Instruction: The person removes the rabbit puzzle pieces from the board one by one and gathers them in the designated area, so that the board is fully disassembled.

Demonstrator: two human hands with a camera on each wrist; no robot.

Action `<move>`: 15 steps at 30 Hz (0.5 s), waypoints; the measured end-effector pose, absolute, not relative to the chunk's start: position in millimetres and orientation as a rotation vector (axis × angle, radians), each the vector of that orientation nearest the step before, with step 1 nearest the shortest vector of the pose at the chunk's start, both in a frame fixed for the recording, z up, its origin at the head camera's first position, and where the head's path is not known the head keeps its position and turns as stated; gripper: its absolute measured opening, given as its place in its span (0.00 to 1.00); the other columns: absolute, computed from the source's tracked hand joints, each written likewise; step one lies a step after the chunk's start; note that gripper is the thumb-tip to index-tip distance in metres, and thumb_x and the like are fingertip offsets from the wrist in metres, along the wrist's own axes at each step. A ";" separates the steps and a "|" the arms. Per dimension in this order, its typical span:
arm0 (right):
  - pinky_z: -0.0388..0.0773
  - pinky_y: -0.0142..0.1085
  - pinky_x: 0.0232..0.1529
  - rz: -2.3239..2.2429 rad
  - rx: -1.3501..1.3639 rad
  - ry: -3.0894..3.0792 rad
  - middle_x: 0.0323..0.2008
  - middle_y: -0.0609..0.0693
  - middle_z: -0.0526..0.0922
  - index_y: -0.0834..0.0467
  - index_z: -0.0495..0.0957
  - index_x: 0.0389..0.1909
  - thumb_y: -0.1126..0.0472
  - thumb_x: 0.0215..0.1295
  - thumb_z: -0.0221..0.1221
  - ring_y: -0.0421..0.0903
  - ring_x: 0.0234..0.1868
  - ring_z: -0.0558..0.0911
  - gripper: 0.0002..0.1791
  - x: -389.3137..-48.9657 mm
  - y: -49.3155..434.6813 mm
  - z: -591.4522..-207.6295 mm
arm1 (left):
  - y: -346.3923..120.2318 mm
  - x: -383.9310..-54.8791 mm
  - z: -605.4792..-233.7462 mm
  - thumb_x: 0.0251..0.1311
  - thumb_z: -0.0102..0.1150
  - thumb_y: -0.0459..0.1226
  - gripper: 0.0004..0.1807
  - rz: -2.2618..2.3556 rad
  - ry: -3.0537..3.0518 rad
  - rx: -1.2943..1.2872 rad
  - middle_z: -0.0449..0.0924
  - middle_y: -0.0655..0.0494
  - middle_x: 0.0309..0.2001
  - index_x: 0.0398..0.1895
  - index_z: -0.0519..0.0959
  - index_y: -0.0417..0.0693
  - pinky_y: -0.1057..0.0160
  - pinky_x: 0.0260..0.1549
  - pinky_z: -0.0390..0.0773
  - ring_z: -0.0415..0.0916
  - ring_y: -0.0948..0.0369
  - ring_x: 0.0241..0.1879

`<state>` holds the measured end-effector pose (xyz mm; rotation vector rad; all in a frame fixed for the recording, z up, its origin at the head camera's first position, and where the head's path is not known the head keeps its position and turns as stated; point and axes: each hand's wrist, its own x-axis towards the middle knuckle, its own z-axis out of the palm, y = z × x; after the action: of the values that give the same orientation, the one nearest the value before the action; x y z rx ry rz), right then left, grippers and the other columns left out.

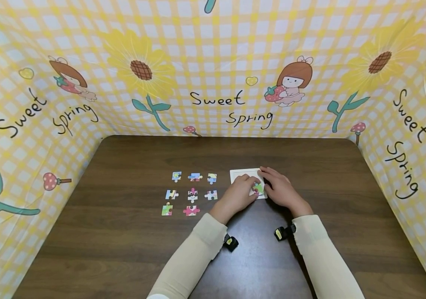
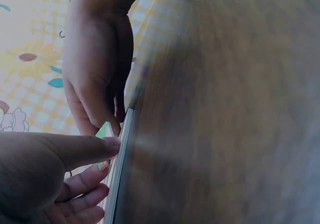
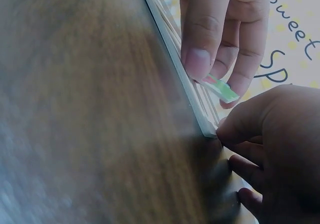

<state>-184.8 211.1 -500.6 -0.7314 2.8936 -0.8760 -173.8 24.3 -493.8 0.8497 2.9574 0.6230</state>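
Note:
A white puzzle tray [image 1: 243,170] lies flat on the table, its near right part covered by both hands. My left hand [image 1: 236,194] pinches a green jigsaw piece [image 1: 259,189] between thumb and fingers, low over the tray's near right corner. In the right wrist view that piece [image 3: 224,90] is tilted, one edge raised off the tray. My right hand [image 1: 283,189] holds the tray along its right side, with the thumb at the near corner and a forefinger near the far corner. Part of the piece is hidden under the left fingers.
Several loose jigsaw pieces [image 1: 192,194] lie in rough rows left of the tray. A green piece [image 1: 167,209] and a pink piece [image 1: 191,211] form the nearest row. The brown wooden table [image 1: 123,249] is enclosed by a yellow checked cloth [image 1: 213,54] at its back and sides.

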 end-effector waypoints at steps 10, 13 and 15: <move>0.52 0.65 0.63 -0.893 -0.736 2.887 0.71 0.57 0.62 0.63 0.66 0.68 0.67 0.69 0.50 0.59 0.72 0.57 0.26 -184.2 211.5 -500.6 | 27.6 -172.0 -493.9 0.62 0.64 0.44 0.20 0.584 2.996 0.840 0.77 0.54 0.48 0.56 0.78 0.51 0.62 0.50 0.72 0.74 0.55 0.48; 0.52 0.65 0.63 -0.890 -0.742 2.893 0.71 0.57 0.63 0.63 0.67 0.68 0.67 0.69 0.50 0.59 0.72 0.57 0.26 -184.2 211.6 -501.6 | 27.1 -171.5 -492.6 0.62 0.63 0.44 0.20 0.603 2.992 0.850 0.77 0.53 0.48 0.56 0.78 0.50 0.61 0.50 0.72 0.75 0.55 0.48; 0.52 0.65 0.63 -0.890 -0.744 2.897 0.71 0.57 0.63 0.63 0.67 0.68 0.67 0.69 0.50 0.59 0.72 0.57 0.26 -184.4 211.6 -502.7 | 26.2 -171.1 -491.9 0.63 0.63 0.43 0.20 0.626 2.984 0.859 0.77 0.53 0.48 0.57 0.78 0.49 0.62 0.50 0.73 0.75 0.56 0.48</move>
<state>-184.4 211.6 -502.7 -0.7442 2.8968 -0.8896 -171.1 26.2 -491.9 0.8587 2.9836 0.6263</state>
